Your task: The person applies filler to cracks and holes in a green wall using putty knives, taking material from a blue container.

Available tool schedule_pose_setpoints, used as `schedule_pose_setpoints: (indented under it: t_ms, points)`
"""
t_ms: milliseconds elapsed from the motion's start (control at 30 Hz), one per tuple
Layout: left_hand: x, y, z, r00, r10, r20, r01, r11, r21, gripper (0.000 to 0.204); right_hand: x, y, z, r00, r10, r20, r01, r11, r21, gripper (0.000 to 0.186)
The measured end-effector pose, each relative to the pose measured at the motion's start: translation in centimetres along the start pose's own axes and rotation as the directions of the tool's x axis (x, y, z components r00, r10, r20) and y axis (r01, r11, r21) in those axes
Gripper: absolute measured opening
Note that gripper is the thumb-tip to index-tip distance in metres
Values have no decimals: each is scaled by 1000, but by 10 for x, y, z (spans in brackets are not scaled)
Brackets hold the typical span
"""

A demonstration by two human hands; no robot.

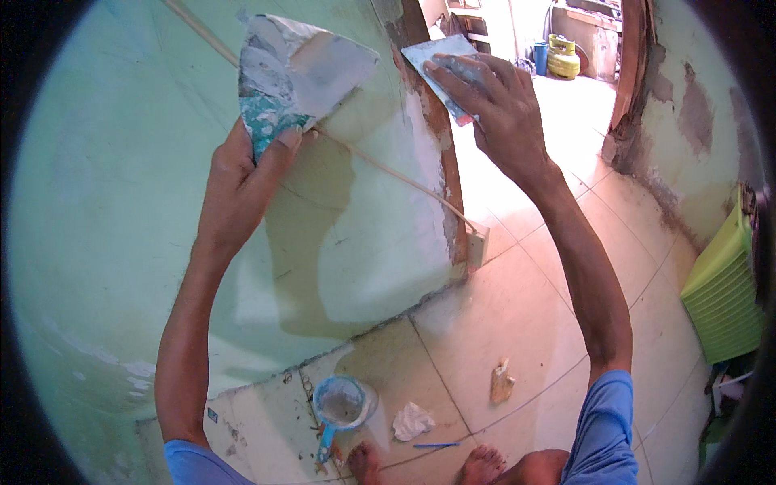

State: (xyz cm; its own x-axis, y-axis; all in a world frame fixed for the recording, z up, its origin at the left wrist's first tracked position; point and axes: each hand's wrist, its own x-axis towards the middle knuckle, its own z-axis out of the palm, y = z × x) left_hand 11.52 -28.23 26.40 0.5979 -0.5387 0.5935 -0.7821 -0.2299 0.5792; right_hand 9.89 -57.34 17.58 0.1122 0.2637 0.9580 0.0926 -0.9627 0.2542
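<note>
My left hand (246, 182) grips a teal, wide-bladed putty spreader (303, 69) coated with white and grey paste, its blade raised in front of the pale green wall (121, 202). My right hand (509, 121) holds a pale, squarish scraper (436, 69) with paste on it, fingers pressed over its face, beside the rough, peeling edge of the doorway. A thin cream cable conduit (388, 178) crosses the wall diagonally between and below my hands, down to a cream box (478, 246) at the wall's corner.
On the tiled floor (525, 307) lie a blue dipper (339, 404) with grey paste, crumpled white paper (412, 420), a tan scrap (501, 384) and a blue stick (436, 444) near my bare feet. A green basket (719, 291) stands right. A yellow gas cylinder (563, 56) is beyond the doorway.
</note>
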Motion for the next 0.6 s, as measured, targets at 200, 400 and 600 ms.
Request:
schedule_pose_setpoints:
  t_ms: [200,400,600]
  points:
    - [-2,8,-3,996,-81,28,77,988,136,30,-3,-1,0,1000,-17,19,17,1000,-19,45]
    - [-1,3,-4,999,-23,48,16,989,148,31,-10,-4,3,1000,2,15,-2,1000,-20,39]
    - [-2,2,-5,999,-22,45,14,984,180,30,-26,-9,0,995,54,89,-57,998,34,65]
